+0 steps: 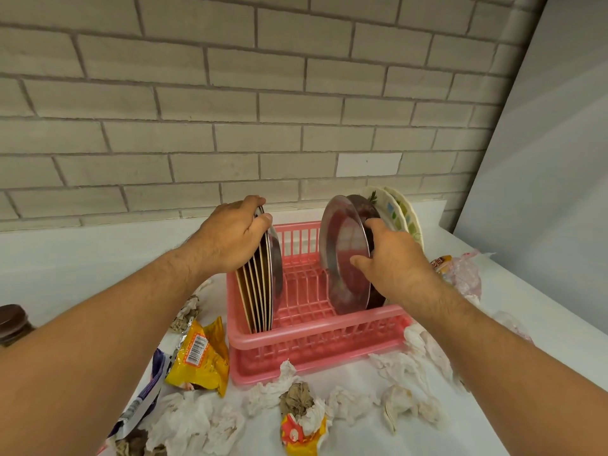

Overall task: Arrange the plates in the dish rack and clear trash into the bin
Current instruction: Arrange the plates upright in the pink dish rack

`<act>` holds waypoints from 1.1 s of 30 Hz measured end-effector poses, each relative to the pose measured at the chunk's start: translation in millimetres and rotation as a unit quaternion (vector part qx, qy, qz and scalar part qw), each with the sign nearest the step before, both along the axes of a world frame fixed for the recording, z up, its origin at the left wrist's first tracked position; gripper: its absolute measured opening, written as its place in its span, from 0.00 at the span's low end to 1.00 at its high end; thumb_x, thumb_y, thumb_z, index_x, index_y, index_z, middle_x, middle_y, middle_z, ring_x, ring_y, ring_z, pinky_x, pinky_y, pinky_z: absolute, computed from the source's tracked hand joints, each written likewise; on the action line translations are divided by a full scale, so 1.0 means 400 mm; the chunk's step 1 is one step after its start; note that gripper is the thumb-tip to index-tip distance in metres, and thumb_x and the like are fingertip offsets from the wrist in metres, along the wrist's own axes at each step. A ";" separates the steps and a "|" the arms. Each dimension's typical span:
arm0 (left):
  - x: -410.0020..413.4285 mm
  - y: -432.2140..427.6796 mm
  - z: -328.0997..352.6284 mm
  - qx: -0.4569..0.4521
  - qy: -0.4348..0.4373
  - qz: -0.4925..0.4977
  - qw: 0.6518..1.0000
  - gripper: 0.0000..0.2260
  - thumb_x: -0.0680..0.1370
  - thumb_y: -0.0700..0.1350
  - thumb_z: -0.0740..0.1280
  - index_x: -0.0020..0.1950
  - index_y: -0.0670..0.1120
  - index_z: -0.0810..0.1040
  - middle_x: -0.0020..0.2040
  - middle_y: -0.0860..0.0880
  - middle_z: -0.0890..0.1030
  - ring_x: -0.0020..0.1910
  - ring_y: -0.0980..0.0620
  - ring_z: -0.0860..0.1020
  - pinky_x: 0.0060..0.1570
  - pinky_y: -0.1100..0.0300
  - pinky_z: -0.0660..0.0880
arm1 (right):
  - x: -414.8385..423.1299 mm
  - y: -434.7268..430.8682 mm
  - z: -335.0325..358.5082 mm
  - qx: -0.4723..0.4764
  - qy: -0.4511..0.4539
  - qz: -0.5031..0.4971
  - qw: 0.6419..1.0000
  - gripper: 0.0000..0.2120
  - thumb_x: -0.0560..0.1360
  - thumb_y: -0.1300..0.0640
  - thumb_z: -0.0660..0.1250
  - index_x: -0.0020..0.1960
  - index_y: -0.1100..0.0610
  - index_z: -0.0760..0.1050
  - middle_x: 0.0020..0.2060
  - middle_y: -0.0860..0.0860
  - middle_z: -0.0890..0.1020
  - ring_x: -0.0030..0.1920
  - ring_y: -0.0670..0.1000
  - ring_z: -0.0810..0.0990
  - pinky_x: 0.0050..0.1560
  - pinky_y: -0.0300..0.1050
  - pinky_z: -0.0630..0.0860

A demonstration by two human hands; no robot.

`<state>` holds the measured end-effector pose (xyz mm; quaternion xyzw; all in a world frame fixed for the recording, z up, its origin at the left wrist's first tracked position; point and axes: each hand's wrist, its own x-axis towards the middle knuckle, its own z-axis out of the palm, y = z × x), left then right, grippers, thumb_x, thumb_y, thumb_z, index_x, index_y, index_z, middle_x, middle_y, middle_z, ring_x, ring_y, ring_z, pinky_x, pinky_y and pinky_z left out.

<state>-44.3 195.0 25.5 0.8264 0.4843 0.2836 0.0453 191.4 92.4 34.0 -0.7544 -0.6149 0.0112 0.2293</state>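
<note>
Plate-arranging step judged in hand. A stack of plates (260,291), upright at the L end of the pink dish rack (316,343), is gripped at its top by the left hand (235,238), fingers (250,202) curled over. A steel plate (345,255) at the R end is pinched by the right hand (391,261). Next: plates to be seated in slots w/o tipping. Tissues (404,370) on the tabletop (65,258) not yet binned.

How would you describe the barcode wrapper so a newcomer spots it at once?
Find the pink dish rack mid-counter. Off its front left corner lies a crumpled yellow wrapper. Unlike the smaller red-and-yellow wrapper among the white tissues nearer the camera, it shows a white barcode label.
</note>
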 end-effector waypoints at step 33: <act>-0.021 -0.007 0.010 0.001 -0.043 -0.028 0.999 0.20 0.82 0.53 0.55 0.71 0.49 0.68 0.71 0.50 0.70 0.70 0.52 0.66 0.62 0.63 0.58 | -0.251 0.037 -0.085 0.109 0.207 0.165 0.958 0.16 0.79 0.43 0.52 0.55 0.49 0.74 0.37 0.46 0.79 0.38 0.46 0.78 0.39 0.47 0.77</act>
